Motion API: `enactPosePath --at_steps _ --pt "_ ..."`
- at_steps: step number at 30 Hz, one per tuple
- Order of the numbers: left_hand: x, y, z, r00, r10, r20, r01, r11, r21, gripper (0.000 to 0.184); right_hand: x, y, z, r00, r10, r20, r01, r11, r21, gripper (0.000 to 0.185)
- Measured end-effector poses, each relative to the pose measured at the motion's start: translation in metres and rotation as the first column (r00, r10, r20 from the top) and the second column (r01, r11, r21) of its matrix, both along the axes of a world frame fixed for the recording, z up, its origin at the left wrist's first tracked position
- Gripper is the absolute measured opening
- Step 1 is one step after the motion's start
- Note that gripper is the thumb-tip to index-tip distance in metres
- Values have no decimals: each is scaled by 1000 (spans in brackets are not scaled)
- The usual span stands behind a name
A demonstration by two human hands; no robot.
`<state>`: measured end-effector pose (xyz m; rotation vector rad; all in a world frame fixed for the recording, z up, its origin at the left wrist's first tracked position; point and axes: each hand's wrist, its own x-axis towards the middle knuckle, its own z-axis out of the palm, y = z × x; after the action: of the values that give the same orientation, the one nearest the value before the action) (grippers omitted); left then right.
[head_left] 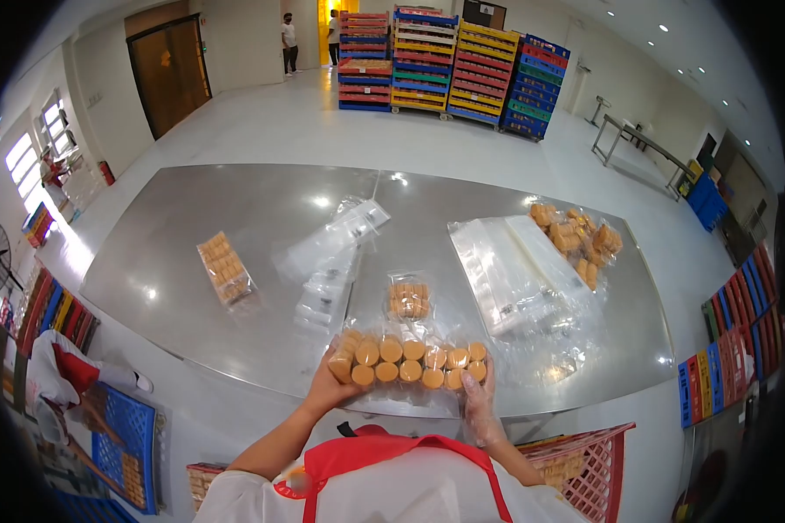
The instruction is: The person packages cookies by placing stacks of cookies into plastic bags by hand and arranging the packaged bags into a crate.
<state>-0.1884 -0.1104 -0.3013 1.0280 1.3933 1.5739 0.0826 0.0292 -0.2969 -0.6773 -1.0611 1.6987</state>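
Note:
Between both hands, at the near edge of the steel table, is a long clear bag of round golden-brown biscuits [399,362], lying in two rows with their flat ends facing up. My left hand [330,383] is closed round its left end. Its right end is in the grip of my right hand [479,403], which appears to wear a thin clear glove. Just beyond sits a smaller clear pack of similar biscuits [409,301]. Another filled pack [226,268] lies farther left on the table. Loose clear bags [333,261] spread over the middle.
On the steel table [192,200], a stack of flat clear bags [506,270] lies right, beside several small biscuit packs [576,240]. A red crate [589,475] stands near my right side. At left, a co-worker [61,375] bends over a blue crate [118,427]. Stacked crates [423,61] stand far back.

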Motion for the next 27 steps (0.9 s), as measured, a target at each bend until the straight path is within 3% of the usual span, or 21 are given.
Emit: enactPosePath --at_steps 7,11,13,16,22,24,27 --pt "-1 0 -5 990 87 -109 -96 992 -83 99 12 8 0 984 133 118 -142 987 73 110" --pt "-7 1 -17 989 91 -113 -99 993 -67 96 25 28 -10 918 219 331 -312 913 262 128" --pt "-5 -1 -19 997 71 -19 -73 994 -87 94 31 33 -14 857 234 459 -394 872 291 136" --pt "-4 1 -8 996 37 87 -33 998 -56 92 23 17 3 902 313 297 -367 918 147 142" --pt "-2 0 16 997 80 -8 -80 992 -99 87 10 7 18 967 226 121 -241 961 135 144" --pt "-8 6 15 992 117 -44 -119 991 -64 79 11 14 26 968 163 189 -208 945 251 143" --pt "-14 14 65 969 118 -217 -129 991 -36 70 6 28 60 971 99 218 -175 915 363 142"
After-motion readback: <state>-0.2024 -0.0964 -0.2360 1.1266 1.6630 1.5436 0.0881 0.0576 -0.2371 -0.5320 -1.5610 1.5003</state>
